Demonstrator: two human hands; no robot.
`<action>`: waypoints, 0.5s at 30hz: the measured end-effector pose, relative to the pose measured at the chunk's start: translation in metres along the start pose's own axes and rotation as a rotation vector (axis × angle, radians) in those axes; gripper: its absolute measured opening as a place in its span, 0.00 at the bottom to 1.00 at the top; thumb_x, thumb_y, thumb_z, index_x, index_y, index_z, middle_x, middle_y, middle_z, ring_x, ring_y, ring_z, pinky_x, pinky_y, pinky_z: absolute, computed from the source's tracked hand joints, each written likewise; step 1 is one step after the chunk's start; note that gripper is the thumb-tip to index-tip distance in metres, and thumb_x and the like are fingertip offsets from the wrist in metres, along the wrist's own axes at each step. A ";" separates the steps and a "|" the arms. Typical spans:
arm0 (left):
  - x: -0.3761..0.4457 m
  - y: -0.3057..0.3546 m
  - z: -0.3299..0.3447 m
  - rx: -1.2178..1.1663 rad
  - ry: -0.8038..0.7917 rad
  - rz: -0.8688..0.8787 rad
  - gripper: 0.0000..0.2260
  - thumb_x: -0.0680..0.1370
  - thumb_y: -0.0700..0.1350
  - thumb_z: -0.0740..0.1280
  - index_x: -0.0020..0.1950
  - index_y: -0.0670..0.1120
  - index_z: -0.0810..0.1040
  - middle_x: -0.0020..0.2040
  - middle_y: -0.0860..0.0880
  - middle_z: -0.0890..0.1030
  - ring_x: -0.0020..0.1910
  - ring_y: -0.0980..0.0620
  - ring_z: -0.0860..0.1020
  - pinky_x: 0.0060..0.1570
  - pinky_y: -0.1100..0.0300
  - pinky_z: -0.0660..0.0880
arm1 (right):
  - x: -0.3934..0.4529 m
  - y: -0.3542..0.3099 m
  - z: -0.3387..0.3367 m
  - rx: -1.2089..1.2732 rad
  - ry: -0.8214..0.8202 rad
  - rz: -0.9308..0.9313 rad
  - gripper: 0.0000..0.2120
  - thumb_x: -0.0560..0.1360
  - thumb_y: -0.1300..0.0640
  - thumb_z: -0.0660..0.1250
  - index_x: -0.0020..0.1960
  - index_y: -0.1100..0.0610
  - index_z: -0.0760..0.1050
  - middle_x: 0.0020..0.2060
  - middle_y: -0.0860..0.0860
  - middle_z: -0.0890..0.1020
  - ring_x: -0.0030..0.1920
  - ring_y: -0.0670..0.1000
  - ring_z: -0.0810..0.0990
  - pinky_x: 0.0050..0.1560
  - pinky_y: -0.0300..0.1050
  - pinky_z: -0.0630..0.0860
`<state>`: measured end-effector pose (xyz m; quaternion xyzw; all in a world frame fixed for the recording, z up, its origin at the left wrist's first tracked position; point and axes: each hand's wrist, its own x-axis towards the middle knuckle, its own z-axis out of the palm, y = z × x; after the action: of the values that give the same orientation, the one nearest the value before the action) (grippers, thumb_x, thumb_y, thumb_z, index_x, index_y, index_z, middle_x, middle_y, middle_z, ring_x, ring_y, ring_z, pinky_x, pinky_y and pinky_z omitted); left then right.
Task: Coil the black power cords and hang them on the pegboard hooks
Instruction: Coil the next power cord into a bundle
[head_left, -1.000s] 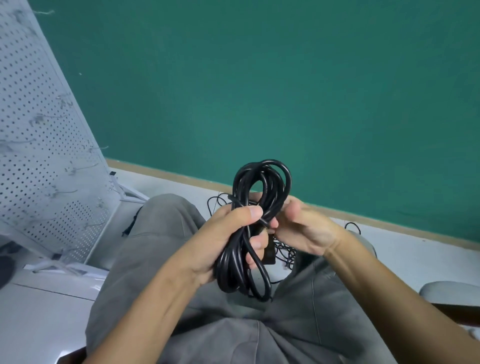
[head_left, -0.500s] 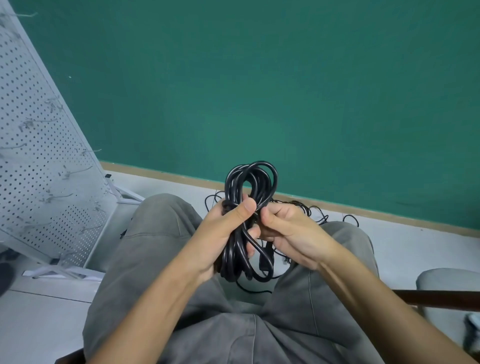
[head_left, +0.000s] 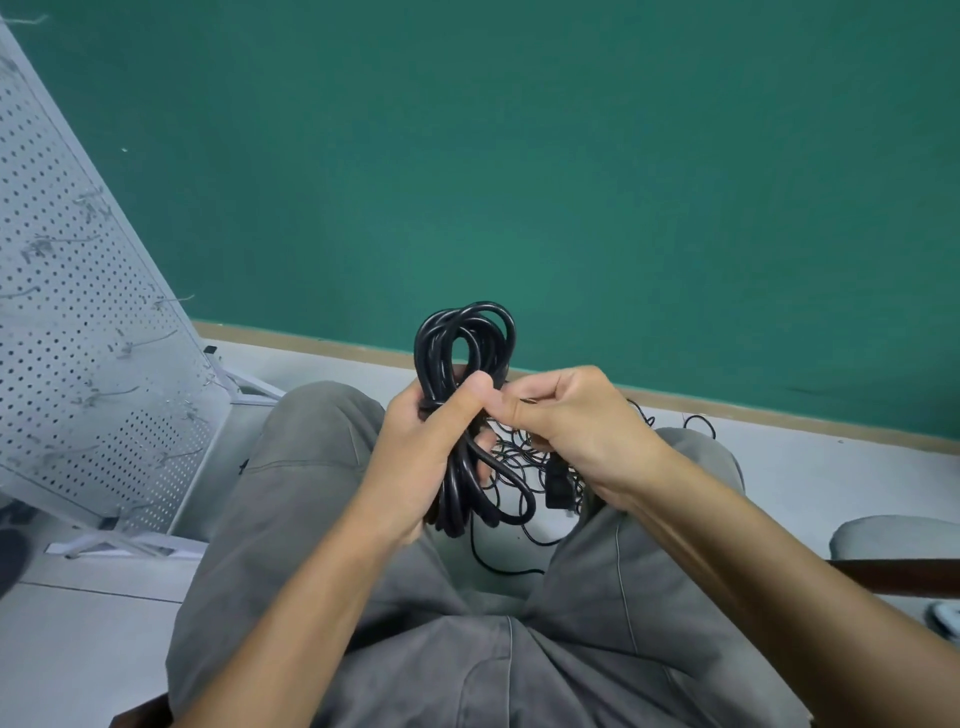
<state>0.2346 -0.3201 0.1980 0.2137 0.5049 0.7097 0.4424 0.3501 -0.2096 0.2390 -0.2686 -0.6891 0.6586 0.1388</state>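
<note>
1. I see the left hand (head_left: 415, 457) clamped round the middle of the coiled black power cord (head_left: 465, 364), thumb pressed across the strands; its loops stand up above the fist and hang below it, over the lap.
2. The right hand (head_left: 566, 415) sits just beside the left, fingers curled, and seems to pinch the cord's loose end, though I cannot make out the strand itself.
3. A black plug (head_left: 556, 486) dangles below the right hand, above a tangle of thin cables (head_left: 519, 452) on the floor.
4. The pegboard (head_left: 78, 338) with its hooks leans well off to the left of both hands.
5. Risk, as I judge it: if the left thumb eases while the right wraps, the loops spring apart; the dangling plug could also snag the tangle below.
</note>
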 end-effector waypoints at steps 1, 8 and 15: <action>0.000 0.001 -0.001 0.006 0.010 -0.008 0.21 0.75 0.54 0.70 0.58 0.38 0.80 0.32 0.48 0.75 0.29 0.51 0.73 0.28 0.58 0.73 | 0.000 0.000 0.000 -0.007 0.000 0.005 0.13 0.79 0.56 0.72 0.46 0.68 0.83 0.34 0.50 0.85 0.35 0.39 0.81 0.44 0.29 0.73; 0.007 0.005 -0.015 -0.035 0.008 -0.111 0.15 0.82 0.51 0.66 0.55 0.38 0.76 0.33 0.44 0.76 0.26 0.48 0.71 0.29 0.58 0.71 | -0.019 -0.004 -0.021 -0.004 -0.135 -0.004 0.12 0.84 0.66 0.60 0.63 0.58 0.78 0.49 0.60 0.85 0.51 0.53 0.84 0.59 0.43 0.77; 0.004 0.003 -0.010 -0.016 -0.051 -0.147 0.13 0.81 0.49 0.69 0.65 0.53 0.74 0.51 0.48 0.86 0.39 0.45 0.80 0.35 0.56 0.75 | -0.029 0.008 -0.016 -0.042 -0.088 -0.114 0.13 0.76 0.73 0.69 0.57 0.60 0.81 0.49 0.59 0.87 0.51 0.56 0.86 0.58 0.48 0.82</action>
<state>0.2238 -0.3222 0.1957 0.1904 0.5022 0.6737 0.5076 0.3844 -0.2127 0.2374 -0.2023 -0.7224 0.6462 0.1399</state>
